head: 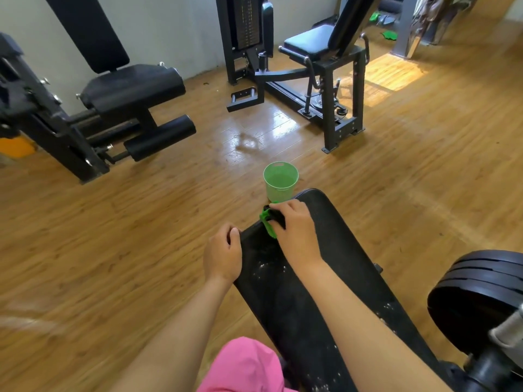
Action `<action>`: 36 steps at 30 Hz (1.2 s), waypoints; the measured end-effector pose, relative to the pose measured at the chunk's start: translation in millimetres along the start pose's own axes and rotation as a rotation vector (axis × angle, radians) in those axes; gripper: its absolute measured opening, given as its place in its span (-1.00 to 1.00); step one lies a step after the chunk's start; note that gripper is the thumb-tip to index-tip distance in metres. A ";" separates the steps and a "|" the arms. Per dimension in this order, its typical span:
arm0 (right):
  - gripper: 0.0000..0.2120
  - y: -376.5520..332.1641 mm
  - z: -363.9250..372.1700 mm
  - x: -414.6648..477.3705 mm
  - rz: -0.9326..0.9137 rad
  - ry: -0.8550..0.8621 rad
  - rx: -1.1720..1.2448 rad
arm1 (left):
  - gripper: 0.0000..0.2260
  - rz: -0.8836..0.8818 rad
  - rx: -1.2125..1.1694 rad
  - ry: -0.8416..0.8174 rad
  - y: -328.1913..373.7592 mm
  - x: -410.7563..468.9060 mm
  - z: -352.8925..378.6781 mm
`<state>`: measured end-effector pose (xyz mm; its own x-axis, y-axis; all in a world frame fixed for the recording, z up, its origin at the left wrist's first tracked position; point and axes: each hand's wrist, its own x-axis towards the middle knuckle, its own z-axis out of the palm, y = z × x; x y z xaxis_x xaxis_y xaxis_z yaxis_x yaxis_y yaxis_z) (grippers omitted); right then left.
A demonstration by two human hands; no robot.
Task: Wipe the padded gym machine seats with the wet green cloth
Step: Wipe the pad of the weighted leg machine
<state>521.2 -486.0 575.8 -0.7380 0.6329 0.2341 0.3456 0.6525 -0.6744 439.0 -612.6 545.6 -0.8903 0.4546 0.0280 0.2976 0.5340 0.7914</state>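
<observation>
A long black padded bench (pixel 334 250) runs from the bottom centre toward the middle of the view, with white specks on its near half. My right hand (pixel 297 230) grips the wet green cloth (pixel 267 220) and presses it onto the bench's far left edge. My left hand (pixel 223 254) curls over the bench's left edge just nearer to me. Only part of the cloth shows from under my fingers.
A green bucket (pixel 280 181) stands on the wooden floor just beyond the bench end. Two black padded machines stand farther off: one at left (pixel 133 86), one at centre right (pixel 311 42). Weight plates (pixel 481 292) sit at right. A wet patch (pixel 254 140) shines on the floor.
</observation>
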 end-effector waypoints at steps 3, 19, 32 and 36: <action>-0.64 -14.6 9.5 -18.9 -0.072 -0.080 0.029 | -0.71 -0.027 0.007 -0.021 1.4 0.1 -1.5; -0.56 -19.4 -34.8 -19.2 0.027 -0.326 0.349 | -0.25 0.273 0.036 -0.601 63.2 2.3 -68.7; -0.64 -21.9 -24.9 -21.2 -0.254 -0.332 0.288 | -0.77 -0.063 0.103 -0.808 68.8 18.1 -98.0; -0.61 9.1 -31.5 -8.9 -0.224 -0.128 0.090 | -0.80 -0.095 -0.038 -0.592 50.2 9.2 -105.1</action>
<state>549.2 -472.5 589.6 -0.8595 0.4152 0.2981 0.1165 0.7270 -0.6767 409.4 -656.5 649.7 -0.5657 0.7318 -0.3801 0.2039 0.5707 0.7954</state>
